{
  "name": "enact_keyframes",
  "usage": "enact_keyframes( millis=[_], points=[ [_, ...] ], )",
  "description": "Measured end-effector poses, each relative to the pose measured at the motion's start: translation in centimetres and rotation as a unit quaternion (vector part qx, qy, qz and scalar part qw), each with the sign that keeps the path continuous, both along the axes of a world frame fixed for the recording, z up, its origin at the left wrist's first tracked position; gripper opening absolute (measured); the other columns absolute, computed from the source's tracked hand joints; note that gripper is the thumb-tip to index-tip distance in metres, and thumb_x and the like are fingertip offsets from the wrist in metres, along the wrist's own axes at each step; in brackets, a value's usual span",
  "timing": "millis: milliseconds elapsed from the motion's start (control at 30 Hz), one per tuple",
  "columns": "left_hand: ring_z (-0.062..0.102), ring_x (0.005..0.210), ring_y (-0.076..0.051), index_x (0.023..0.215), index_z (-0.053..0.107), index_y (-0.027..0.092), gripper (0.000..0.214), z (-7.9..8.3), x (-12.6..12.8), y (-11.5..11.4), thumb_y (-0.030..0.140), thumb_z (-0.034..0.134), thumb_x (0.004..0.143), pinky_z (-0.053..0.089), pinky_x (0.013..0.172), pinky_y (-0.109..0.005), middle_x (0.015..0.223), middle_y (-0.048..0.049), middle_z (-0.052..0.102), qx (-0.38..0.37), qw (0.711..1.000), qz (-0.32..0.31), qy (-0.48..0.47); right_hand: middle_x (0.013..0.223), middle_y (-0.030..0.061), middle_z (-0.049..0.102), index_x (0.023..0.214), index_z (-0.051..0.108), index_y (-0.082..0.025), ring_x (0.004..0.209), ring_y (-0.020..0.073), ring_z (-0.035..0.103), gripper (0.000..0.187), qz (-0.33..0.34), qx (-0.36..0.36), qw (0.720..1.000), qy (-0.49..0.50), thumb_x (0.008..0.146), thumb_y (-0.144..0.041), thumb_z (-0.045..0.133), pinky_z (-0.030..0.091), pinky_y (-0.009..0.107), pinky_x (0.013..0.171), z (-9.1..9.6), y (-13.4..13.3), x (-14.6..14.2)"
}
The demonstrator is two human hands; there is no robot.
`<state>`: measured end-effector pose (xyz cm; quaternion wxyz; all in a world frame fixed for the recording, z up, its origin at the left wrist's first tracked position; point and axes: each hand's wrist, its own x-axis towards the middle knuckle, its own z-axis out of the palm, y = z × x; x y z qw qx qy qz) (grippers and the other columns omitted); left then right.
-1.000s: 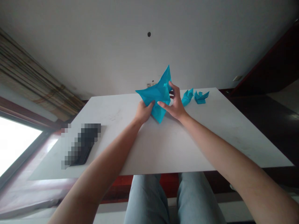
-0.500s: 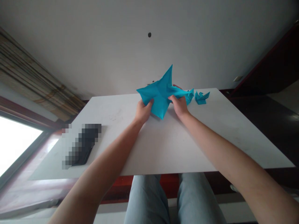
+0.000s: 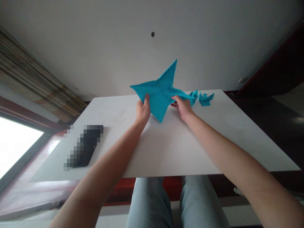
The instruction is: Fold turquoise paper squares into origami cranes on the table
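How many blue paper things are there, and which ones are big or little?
Large blue paper, held in the left hand and right hand: 1
Small folded blue figures on the table: 2
Total: 3

Bright turquoise colours the paper [image 3: 159, 91] at the centre of the frame and the two folded papers [image 3: 206, 100] right of centre. The table [image 3: 161, 152] across the middle is white with faint grey smudges. Upper left, the curtain [image 3: 33, 76] is tan, dark-striped. Bottom centre, the jeans [image 3: 147, 202] are pale grey-blue.
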<state>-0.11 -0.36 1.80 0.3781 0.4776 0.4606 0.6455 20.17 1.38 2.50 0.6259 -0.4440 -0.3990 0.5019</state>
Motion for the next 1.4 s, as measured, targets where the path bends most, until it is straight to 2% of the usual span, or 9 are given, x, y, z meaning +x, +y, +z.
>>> enact_keyframes(
  millis=[400, 600, 800, 933, 1033, 1100, 1167, 1267, 1400],
  points=[
    [0.079, 0.139, -0.033, 0.115, 0.076, 0.02, 0.026, 0.9, -2.2, 1.2, 0.046, 0.068, 0.114, 0.063, 0.123, -0.047, 0.129, -0.0123, 0.088, -0.09, 0.987, 0.052, -0.12, 0.083, -0.0035, 0.081, 0.087, 0.074, -0.028, 0.084, 0.0199, 0.076, 0.034, 0.087, 0.03, 0.995, 0.042, 0.062, -0.03, 0.097, 0.07, 0.041, 0.092, 0.0, -0.6, -0.3],
    [0.076, 0.145, -0.033, 0.124, 0.076, 0.019, 0.03, 1.2, -1.5, 0.8, 0.045, 0.066, 0.116, 0.06, 0.128, -0.048, 0.138, -0.0143, 0.086, -0.061, 0.987, 0.013, -0.147, 0.078, -0.0048, 0.075, 0.08, 0.062, -0.028, 0.079, 0.0165, 0.072, 0.029, 0.065, -0.011, 0.996, 0.067, 0.066, -0.02, 0.087, 0.067, 0.033, 0.08, -0.9, 0.3, -0.2],
    [0.078, 0.142, -0.034, 0.13, 0.073, 0.019, 0.036, 0.8, -1.3, 1.0, 0.05, 0.064, 0.115, 0.065, 0.12, -0.049, 0.139, -0.0158, 0.086, -0.09, 0.986, -0.046, -0.134, 0.093, -0.0063, 0.08, 0.094, 0.063, -0.031, 0.094, 0.0167, 0.078, 0.037, 0.038, 0.021, 0.992, 0.117, 0.07, -0.024, 0.09, 0.069, 0.034, 0.091, -0.9, 1.1, 0.5],
    [0.077, 0.141, -0.034, 0.146, 0.065, 0.021, 0.045, 1.0, -2.4, 1.1, 0.042, 0.075, 0.107, 0.064, 0.12, -0.048, 0.148, -0.0169, 0.08, -0.066, 0.997, -0.003, -0.037, 0.105, -0.0022, 0.084, 0.105, 0.071, -0.03, 0.101, 0.0212, 0.08, 0.038, 0.018, 0.032, 0.997, 0.072, 0.076, -0.041, 0.092, 0.07, 0.04, 0.092, -1.2, 1.3, 0.8],
    [0.069, 0.15, -0.034, 0.175, 0.035, 0.025, 0.1, 1.5, -3.8, 0.7, 0.023, 0.088, 0.089, 0.057, 0.129, -0.05, 0.167, -0.0202, 0.064, -0.036, 0.984, 0.135, 0.106, 0.104, -0.0013, 0.084, 0.107, 0.069, -0.032, 0.102, 0.0254, 0.081, 0.048, 0.012, 0.052, 0.999, 0.002, 0.075, -0.054, 0.096, 0.071, 0.046, 0.092, -1.5, 1.2, 0.9],
    [0.059, 0.16, -0.038, 0.179, 0.03, 0.03, 0.114, 2.0, -4.6, 0.3, 0.021, 0.091, 0.084, 0.047, 0.135, -0.059, 0.175, -0.0199, 0.056, -0.035, 0.947, 0.215, 0.236, 0.105, -0.0001, 0.085, 0.111, 0.066, -0.033, 0.104, 0.0282, 0.081, 0.058, 0.018, 0.062, 0.997, -0.03, 0.073, -0.062, 0.098, 0.072, 0.051, 0.093, -1.7, 1.2, 1.0],
    [0.051, 0.165, -0.042, 0.168, 0.052, 0.033, 0.09, 2.3, -5.2, -0.1, 0.032, 0.092, 0.088, 0.036, 0.138, -0.067, 0.174, -0.0163, 0.058, -0.045, 0.908, 0.229, 0.347, 0.105, 0.0006, 0.085, 0.115, 0.063, -0.034, 0.103, 0.0301, 0.081, 0.067, 0.025, 0.067, 0.996, -0.045, 0.07, -0.068, 0.1, 0.072, 0.054, 0.093, -1.9, 1.4, 1.1],
    [0.063, 0.153, -0.039, 0.128, 0.078, 0.029, 0.029, 2.6, -5.9, 0.0, 0.049, 0.07, 0.108, 0.029, 0.138, -0.063, 0.148, -0.0116, 0.079, -0.089, 0.882, 0.175, 0.427, 0.111, 0.0015, 0.085, 0.127, 0.059, -0.036, 0.102, 0.0313, 0.082, 0.08, 0.045, 0.075, 0.995, -0.058, 0.068, -0.072, 0.1, 0.071, 0.057, 0.093, -2.2, 1.7, 1.4],
    [0.074, 0.136, -0.034, 0.111, 0.079, 0.026, 0.037, 2.4, -6.7, 0.5, 0.05, 0.051, 0.116, 0.037, 0.131, -0.056, 0.128, -0.0113, 0.085, -0.164, 0.87, 0.161, 0.436, 0.108, 0.0026, 0.084, 0.149, 0.051, -0.036, 0.096, 0.0324, 0.083, 0.096, 0.047, 0.078, 0.991, -0.095, 0.072, -0.066, 0.099, 0.072, 0.06, 0.094, -2.7, 2.0, 1.6]
  ],
)
